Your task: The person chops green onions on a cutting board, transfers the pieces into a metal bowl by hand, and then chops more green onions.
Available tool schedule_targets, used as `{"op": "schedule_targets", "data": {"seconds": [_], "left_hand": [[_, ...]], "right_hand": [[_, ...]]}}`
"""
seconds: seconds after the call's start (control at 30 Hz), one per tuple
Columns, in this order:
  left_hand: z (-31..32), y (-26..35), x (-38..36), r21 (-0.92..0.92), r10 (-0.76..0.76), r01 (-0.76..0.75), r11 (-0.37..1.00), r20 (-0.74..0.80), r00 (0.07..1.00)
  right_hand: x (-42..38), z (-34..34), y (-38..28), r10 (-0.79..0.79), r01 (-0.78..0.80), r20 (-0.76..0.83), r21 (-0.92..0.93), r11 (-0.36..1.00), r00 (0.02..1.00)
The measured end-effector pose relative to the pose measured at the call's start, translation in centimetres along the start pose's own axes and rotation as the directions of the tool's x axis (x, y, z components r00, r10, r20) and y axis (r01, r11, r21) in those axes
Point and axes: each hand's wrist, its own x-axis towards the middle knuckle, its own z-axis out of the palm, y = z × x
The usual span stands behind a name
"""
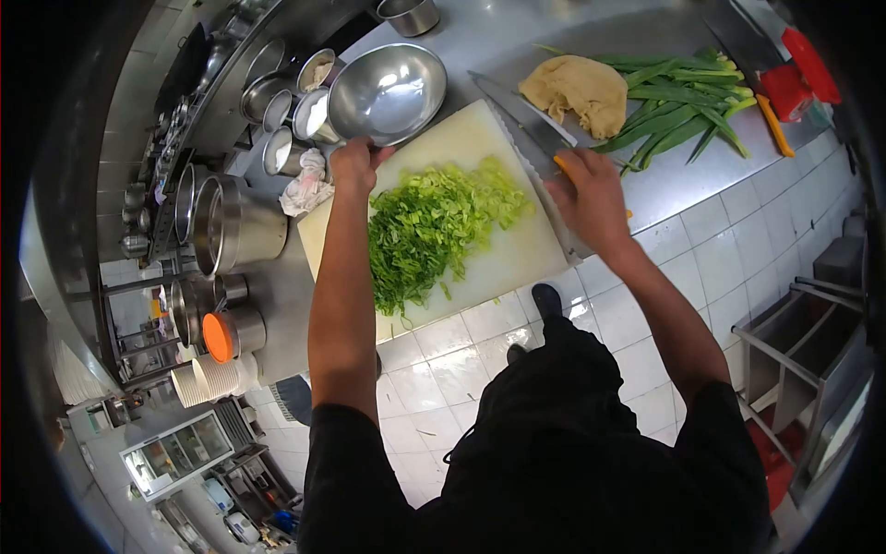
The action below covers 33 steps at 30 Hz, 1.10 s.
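My left hand (355, 166) is closed at the near rim of a shiny metal bowl (383, 88), its fingers partly hidden. A pale cutting board (517, 254) carries a heap of chopped green leaves (420, 231), darker on the left and paler on the right. Beyond the board's right edge, my right hand (591, 198) is closed around the orange handle of a large knife (526, 113). The blade lies on the metal counter, pointing away from me. Most of the handle is hidden under my palm.
A tan cloth (581, 92) and long green stalks (688, 102) lie on the counter (498, 37). An orange-handled tool (775, 126) and a red object (794, 83) are at right. Metal containers (314, 115), a crumpled white cloth (307, 185) and a large pot (240, 226) stand left.
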Motion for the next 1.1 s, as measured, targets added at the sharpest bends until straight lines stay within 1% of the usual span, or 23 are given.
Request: {"op": "schedule_targets", "data": {"seconds": [0.03,0.1,0.13,0.17,0.2,0.23,0.27,0.33,0.4,0.43,0.47,0.5,0.53,0.6,0.67,0.73,0.8,0.87,0.93,0.97,1.0,1.07,1.1], "left_hand": [[1.0,1.1,-1.7,-0.131,-0.042,0.034,0.991,-0.054,0.998],[0.7,1.6,-2.5,-0.163,-0.002,-0.006,0.987,-0.053,0.999],[0.3,2.0,-3.4,-0.178,0.017,-0.028,0.984,-0.059,0.998],[-0.1,2.2,-4.4,-0.256,0.108,-0.130,0.958,-0.098,0.989],[-1.4,3.1,-6.2,-0.275,0.119,-0.135,0.952,-0.074,0.990],[-2.9,4.1,-8.6,-0.294,0.133,-0.142,0.945,-0.050,0.990],[-4.5,4.7,-11.1,-0.310,0.148,-0.148,0.939,-0.024,0.989],[-9.7,4.9,-16.8,-0.289,0.181,-0.183,0.940,-0.033,0.983],[-14.2,5.2,-25.3,-0.251,0.198,-0.218,0.943,-0.103,0.975],[-17.1,4.7,-29.3,-0.205,0.187,-0.205,0.957,-0.105,0.977],[-20.3,3.4,-33.0,-0.226,0.194,-0.214,0.950,-0.107,0.975],[-19.0,4.1,-37.4,-0.162,0.148,-0.200,0.966,-0.285,0.947],[-24.7,0.8,-40.7,-0.194,0.161,-0.202,0.960,-0.206,0.965],[-28.7,-3.1,-47.5,-0.086,0.085,-0.113,0.990,-0.280,0.956],[-27.7,-6.3,-52.5,-0.130,-0.104,0.058,0.990,-0.383,0.918],[-26.8,-12.6,-55.0,-0.210,-0.212,0.132,0.969,-0.429,0.878],[-24.4,-18.1,-55.4,-0.210,-0.342,0.287,0.934,-0.307,0.888],[-19.7,-23.2,-53.9,-0.312,-0.449,0.378,0.871,-0.196,0.872],[-15.2,-28.3,-51.4,-0.330,-0.447,0.405,0.853,-0.060,0.892],[-12.3,-29.8,-50.2,-0.412,-0.431,0.378,0.829,-0.040,0.902],[-9.5,-30.7,-49.2,-0.492,-0.411,0.347,0.799,-0.024,0.912],[-5.4,-30.9,-47.3,-0.484,-0.409,0.360,0.798,0.004,0.912],[-3.6,-30.8,-46.6,-0.525,-0.388,0.335,0.783,0.009,0.921]], "right_hand": [[-0.6,0.4,-1.4,-0.028,0.028,0.015,0.025,0.999,0.999],[-1.7,1.3,-4.4,-0.095,0.092,0.041,0.075,0.993,0.995],[-2.0,2.0,-5.5,-0.097,0.094,0.087,0.038,0.995,0.991],[-2.2,2.7,-6.6,-0.099,0.099,0.132,0.003,0.995,0.986],[-2.5,3.4,-7.4,-0.102,0.109,0.176,-0.030,0.994,0.979],[-2.6,4.3,-7.6,-0.060,0.088,0.267,-0.094,0.992,0.962],[-2.4,4.8,-8.0,-0.059,0.097,0.272,-0.126,0.987,0.960],[-1.7,5.6,-8.4,-0.054,0.110,0.280,-0.191,0.975,0.959],[-0.8,6.5,-8.3,-0.072,0.122,0.289,-0.159,0.980,0.954],[-0.3,7.0,-8.2,-0.080,0.127,0.294,-0.144,0.981,0.953],[0.4,7.4,-8.1,-0.099,0.139,0.298,-0.115,0.984,0.950],[1.0,7.7,-8.0,-0.116,0.148,0.302,-0.086,0.985,0.946],[1.6,8.2,-8.0,-0.132,0.157,0.309,-0.056,0.986,0.942],[2.4,9.1,-8.2,-0.128,0.156,0.283,-0.076,0.985,0.950],[2.8,9.4,-8.7,-0.134,0.166,0.269,-0.098,0.981,0.954],[2.9,9.5,-8.9,-0.156,0.193,0.276,-0.115,0.974,0.949],[2.7,9.8,-8.6,-0.184,0.240,0.313,-0.150,0.959,0.932],[2.8,10.2,-8.2,-0.189,0.237,0.336,-0.106,0.966,0.923],[2.3,10.2,-7.6,-0.198,0.230,0.349,-0.053,0.972,0.916],[2.2,10.1,-7.2,-0.208,0.230,0.348,-0.022,0.973,0.914],[2.0,10.0,-7.1,-0.221,0.231,0.346,0.013,0.973,0.912],[0.5,9.6,-6.9,-0.253,0.254,0.364,0.045,0.966,0.896],[-0.3,9.2,-6.9,-0.268,0.265,0.369,0.059,0.962,0.890]]}}
